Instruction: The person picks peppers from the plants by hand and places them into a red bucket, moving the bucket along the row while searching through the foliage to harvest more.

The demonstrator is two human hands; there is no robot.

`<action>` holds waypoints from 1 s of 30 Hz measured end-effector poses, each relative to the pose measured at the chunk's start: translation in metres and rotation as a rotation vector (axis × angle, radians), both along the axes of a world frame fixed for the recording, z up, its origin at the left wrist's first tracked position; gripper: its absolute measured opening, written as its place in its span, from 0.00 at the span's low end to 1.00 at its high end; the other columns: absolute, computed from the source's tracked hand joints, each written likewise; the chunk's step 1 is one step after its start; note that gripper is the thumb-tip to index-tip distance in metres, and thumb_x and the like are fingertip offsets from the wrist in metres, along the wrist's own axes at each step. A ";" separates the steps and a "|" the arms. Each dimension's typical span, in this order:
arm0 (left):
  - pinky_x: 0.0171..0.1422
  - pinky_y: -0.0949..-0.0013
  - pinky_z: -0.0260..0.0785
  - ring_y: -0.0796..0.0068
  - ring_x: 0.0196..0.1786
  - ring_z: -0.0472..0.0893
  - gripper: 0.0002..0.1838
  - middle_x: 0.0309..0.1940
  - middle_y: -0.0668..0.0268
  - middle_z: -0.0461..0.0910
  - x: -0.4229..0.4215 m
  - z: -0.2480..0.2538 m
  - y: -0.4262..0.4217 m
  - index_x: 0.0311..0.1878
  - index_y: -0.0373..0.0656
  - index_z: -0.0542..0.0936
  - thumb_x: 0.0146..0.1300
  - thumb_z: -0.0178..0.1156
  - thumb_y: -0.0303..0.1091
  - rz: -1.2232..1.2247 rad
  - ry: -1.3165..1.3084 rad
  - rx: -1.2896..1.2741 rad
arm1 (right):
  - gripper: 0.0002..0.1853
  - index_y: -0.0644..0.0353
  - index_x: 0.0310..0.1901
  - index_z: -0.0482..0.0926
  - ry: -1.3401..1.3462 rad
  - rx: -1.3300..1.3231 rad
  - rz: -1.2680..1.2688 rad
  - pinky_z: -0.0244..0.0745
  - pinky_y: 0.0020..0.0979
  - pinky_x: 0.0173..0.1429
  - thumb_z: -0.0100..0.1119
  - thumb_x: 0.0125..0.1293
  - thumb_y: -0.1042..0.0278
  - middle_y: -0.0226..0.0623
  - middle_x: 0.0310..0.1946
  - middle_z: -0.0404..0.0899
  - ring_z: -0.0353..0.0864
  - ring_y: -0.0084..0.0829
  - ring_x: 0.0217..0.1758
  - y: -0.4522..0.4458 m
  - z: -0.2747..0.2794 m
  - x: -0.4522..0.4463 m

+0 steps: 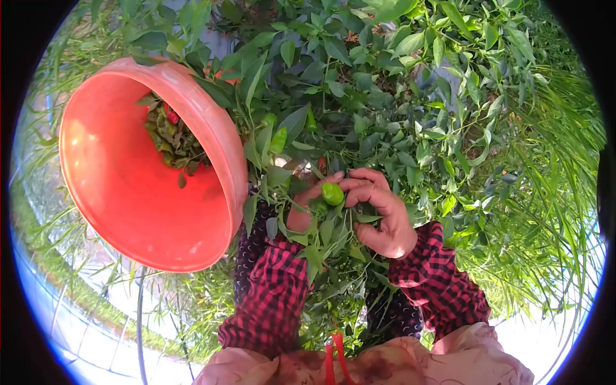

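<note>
Both hands meet among the leaves of a pepper plant (327, 228) close in front of my body. A plump green pepper (332, 194) hangs between them. My left hand (300, 215) reaches up behind leaves, its fingers partly hidden near the pepper; its visible fingertips are drawn together. My right hand (388, 215) has curled fingers, with the fingertips closed just beside the pepper. Whatever the fingertips of either hand pinch is hidden. A paler green pepper (278, 140) hangs further up and left, and a reddish pepper (321, 165) shows just above my left hand.
A large orange-red bucket (147, 231) lies tilted at the left with its mouth facing me. Inside are wilted leaves (172, 138) and a bit of red. Dense pepper foliage (385, 96) spreads ahead, and tall grass (558, 154) stands at the right.
</note>
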State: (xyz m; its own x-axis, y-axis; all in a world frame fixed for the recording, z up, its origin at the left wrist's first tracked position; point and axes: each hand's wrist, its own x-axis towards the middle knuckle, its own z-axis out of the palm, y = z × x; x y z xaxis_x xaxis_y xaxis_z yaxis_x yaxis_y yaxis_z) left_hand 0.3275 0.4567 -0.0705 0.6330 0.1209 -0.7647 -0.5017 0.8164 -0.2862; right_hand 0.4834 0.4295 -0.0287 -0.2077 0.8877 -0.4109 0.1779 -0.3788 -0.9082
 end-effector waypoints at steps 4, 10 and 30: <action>0.44 0.74 0.72 0.74 0.40 0.78 0.15 0.38 0.63 0.77 -0.009 -0.040 -0.030 0.50 0.38 0.70 0.63 0.52 0.34 -0.201 0.129 0.115 | 0.16 0.57 0.42 0.73 0.471 -0.448 -0.422 0.55 0.37 0.63 0.62 0.50 0.73 0.36 0.49 0.75 0.71 0.38 0.53 0.010 0.015 0.000; 0.54 0.69 0.69 0.70 0.48 0.76 0.21 0.46 0.60 0.74 0.002 -0.039 -0.040 0.57 0.39 0.66 0.61 0.54 0.34 -0.013 0.082 0.206 | 0.21 0.56 0.43 0.73 -0.242 0.001 0.182 0.65 0.38 0.51 0.62 0.42 0.76 0.38 0.38 0.72 0.71 0.42 0.46 0.016 0.021 0.005; 0.32 0.73 0.69 0.78 0.31 0.75 0.18 0.35 0.67 0.76 0.005 -0.031 -0.036 0.52 0.43 0.69 0.58 0.57 0.31 -0.099 0.145 0.322 | 0.15 0.62 0.48 0.72 0.491 -0.392 -0.389 0.70 0.26 0.43 0.54 0.57 0.81 0.43 0.44 0.71 0.75 0.27 0.42 0.000 0.055 0.017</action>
